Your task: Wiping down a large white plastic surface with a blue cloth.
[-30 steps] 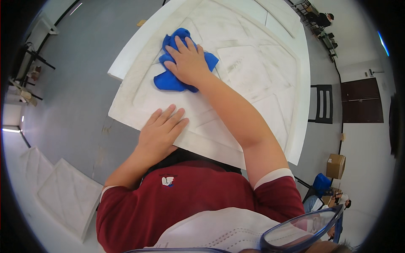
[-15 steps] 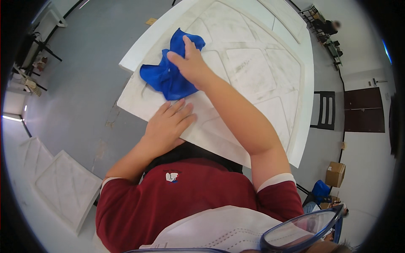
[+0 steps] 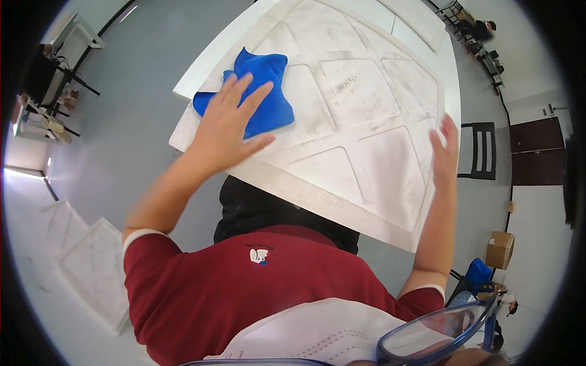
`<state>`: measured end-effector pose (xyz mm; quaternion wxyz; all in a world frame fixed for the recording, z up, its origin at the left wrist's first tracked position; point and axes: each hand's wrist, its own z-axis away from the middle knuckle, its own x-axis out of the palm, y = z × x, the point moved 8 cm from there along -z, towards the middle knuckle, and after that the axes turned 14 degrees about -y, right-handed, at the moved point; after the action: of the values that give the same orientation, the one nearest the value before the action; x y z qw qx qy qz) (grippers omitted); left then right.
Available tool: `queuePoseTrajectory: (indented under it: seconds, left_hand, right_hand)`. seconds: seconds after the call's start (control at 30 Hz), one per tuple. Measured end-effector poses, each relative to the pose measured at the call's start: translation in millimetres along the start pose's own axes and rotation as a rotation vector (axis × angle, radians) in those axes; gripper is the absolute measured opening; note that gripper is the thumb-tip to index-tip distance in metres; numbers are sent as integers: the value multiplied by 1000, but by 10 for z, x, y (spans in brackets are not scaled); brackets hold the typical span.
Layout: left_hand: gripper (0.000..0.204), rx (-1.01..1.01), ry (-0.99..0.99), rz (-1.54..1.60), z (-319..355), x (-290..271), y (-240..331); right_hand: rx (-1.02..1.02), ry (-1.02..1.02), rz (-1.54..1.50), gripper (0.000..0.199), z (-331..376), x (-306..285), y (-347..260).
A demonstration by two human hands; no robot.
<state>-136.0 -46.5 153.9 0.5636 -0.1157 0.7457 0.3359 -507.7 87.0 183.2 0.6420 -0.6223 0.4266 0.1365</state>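
A white panel [image 3: 348, 73] with raised ribs and sunken rounded fields lies on a white table, with grey smudges on its surface. On its left part rests a crumpled blue cloth [image 3: 268, 91]. My left hand [image 3: 223, 131] is over the near left side of the cloth, fingers spread; whether it touches the cloth I cannot tell. At the panel's right edge is my right hand [image 3: 447, 149], holding nothing, with thumb and fingers apart and slightly blurred.
The white table [image 3: 207, 61] shows past the panel's left edge. Another white panel [image 3: 421, 21] lies at the far right. More white panels [image 3: 91, 268] stand at the lower left. A black chair [image 3: 482, 151] and a cardboard box [image 3: 500, 250] are to the right.
My right hand has let go of the blue cloth and moved right to the panel's edge. My left hand has moved from the near edge up over the cloth, which is spread flatter.
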Motion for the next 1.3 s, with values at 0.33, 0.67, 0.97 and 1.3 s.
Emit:
queuePoseTrajectory:
  seconds: [0.33,0.67,0.97,1.3]
  left_hand:
    - [74,-251,-351,-431,-613,495,-279]
    - [52,-154,-293,-319,-663,598,-367]
    - [43,31,-191,-217,-763,390,-413]
    - [49,-155,-150,-237,-950,234,-1037]
  right_hand:
    - [528,392,-383,49,1673,-816,1554]
    - [431,486,-346,30,2092,-730,1968]
    - [386,468,-131,24,1863,-631,1972]
    - [425,457,108,28,1857,-599,1936]
